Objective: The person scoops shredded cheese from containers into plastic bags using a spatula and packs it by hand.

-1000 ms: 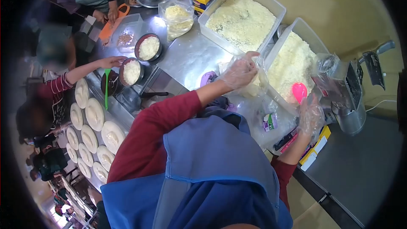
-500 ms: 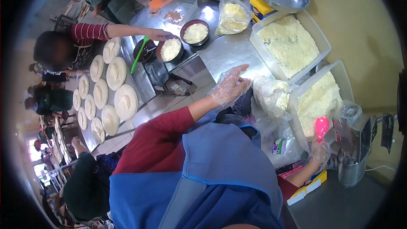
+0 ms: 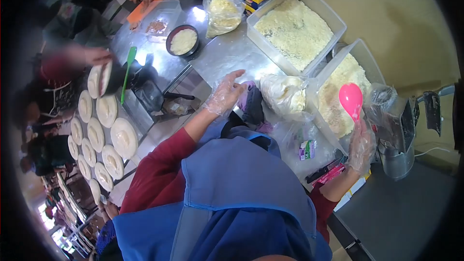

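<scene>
The gloved right hand (image 3: 361,149) grasps a pink spoon (image 3: 351,99) by its handle, the spoon's wide end over the pale crumbs (image 3: 333,91) in the nearer plastic tub (image 3: 371,65). The gloved left hand (image 3: 225,94) is released, loosely spread near a purple cloth (image 3: 245,97) (a plastic bag (image 3: 284,95) of white, creamy stuff sits between that cloth and the tub)
</scene>
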Tool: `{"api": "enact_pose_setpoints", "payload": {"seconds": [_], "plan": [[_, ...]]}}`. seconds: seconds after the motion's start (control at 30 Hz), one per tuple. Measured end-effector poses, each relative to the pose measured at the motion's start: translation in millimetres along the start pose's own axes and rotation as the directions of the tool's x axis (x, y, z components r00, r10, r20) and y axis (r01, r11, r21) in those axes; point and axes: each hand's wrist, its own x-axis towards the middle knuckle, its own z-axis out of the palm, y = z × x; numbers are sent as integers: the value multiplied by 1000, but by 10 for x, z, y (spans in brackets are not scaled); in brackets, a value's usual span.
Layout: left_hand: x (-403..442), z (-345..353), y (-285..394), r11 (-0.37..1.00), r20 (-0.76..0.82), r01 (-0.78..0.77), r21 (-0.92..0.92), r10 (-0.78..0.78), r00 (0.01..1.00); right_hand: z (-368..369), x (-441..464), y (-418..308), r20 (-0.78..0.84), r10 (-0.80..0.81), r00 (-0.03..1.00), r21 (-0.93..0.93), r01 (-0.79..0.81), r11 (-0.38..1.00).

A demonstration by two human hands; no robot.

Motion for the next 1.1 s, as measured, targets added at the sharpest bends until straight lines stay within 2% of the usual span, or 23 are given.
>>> {"api": "enact_pose_setpoints", "payload": {"seconds": [0.03, 0.07, 0.1, 0.13, 0.17, 0.2, 0.27, 0.33, 0.37, 0.4, 0.47, 0.5, 0.57, 0.6, 0.67, 0.7, 0.77, 0.8, 0.87, 0.97, 1.0, 1.07, 1.1], "plan": [[90, -28, 1, 1000, 9, -9, -21, 9, 1000, -31, 46, -76, -4, 14, 1000, -9, -14, 1000], [214, -34, -19, 1000, 27, -12, -27, 12, 1000, -50, 120, -168, -28, -96, 995, -85, 94, 992], [373, -40, -49, 997, -29, -30, -70, 28, 999, -61, 208, -284, -42, -205, 978, -164, 196, 967], [542, -57, -49, 992, -85, -49, -113, 40, 996, -56, 301, -459, -44, -189, 981, -174, 178, 968], [732, -74, -45, 975, -58, 16, -224, -30, 998, -34, 406, -678, -23, -204, 979, -168, 198, 966], [916, -79, -10, 972, -40, 20, -232, -30, 999, -11, 531, -864, -1, -220, 975, -163, 217, 962], [1268, -60, 76, 889, 20, 217, -403, -229, 973, 222, 832, -1080, 8, -299, 954, -73, 299, 951], [1581, -4, 69, 816, 102, 295, -497, -283, 954, 525, 1248, -1327, 110, -352, 930, -93, 362, 928], [1715, 16, 55, 735, 172, 364, -572, -326, 930, 948, 1544, -1175, 5, -531, 847, -50, 530, 846], [1819, 40, 33, 733, 185, 372, -570, -326, 927, 1283, 1837, -1041, -107, -681, 725, -28, 682, 731], [1980, 90, -35, 614, 301, 466, -637, -358, 884, 1241, 2183, -1549, 230, -384, 894, -309, 442, 842], [2020, 91, -67, 612, 315, 475, -632, -358, 879, 1347, 2345, -1610, 234, -371, 899, -315, 431, 846], [2023, 72, -152, 609, 340, 477, -633, -335, 879, 1644, 2554, -1642, 213, -232, 949, -330, 293, 897], [2038, 63, -174, 605, 354, 489, -628, -338, 872, 1747, 2555, -1659, 219, -218, 951, -336, 283, 898], [2034, 38, -195, 571, 389, 527, -630, -355, 850, 1909, 2384, -1747, 213, -248, 945, -146, 281, 948], [2020, 25, -212, 563, 403, 540, -626, -359, 842, 1915, 2218, -1813, 222, -235, 946, -154, 272, 950], [1997, 13, -234, 575, 389, 494, -652, -307, 869, 1861, 1928, -1924, 181, -501, 846, 45, 502, 864], [2003, 13, -235, 571, 400, 504, -649, -307, 863, 1894, 2025, -1901, 187, -492, 850, 39, 494, 869], [2014, 0, -232, 612, 380, 493, -619, -316, 869, 1990, 2435, -1819, 319, -402, 858, -238, 484, 842], [1965, -33, -130, 626, 349, 466, -626, -310, 884, 1935, 3100, -1807, 34, -366, 930, -105, 367, 924], [1958, -33, -108, 625, 354, 471, -623, -312, 882, 2126, 3263, -1780, 38, -361, 932, -105, 363, 926], [1950, -36, -89, 619, 345, 479, -623, -333, 878, 2585, 3434, -1677, 191, -316, 929, 339, 240, 910], [1960, -41, -107, 617, 349, 484, -621, -335, 875, 2544, 3278, -1774, 194, -313, 930, 338, 236, 911]]}}
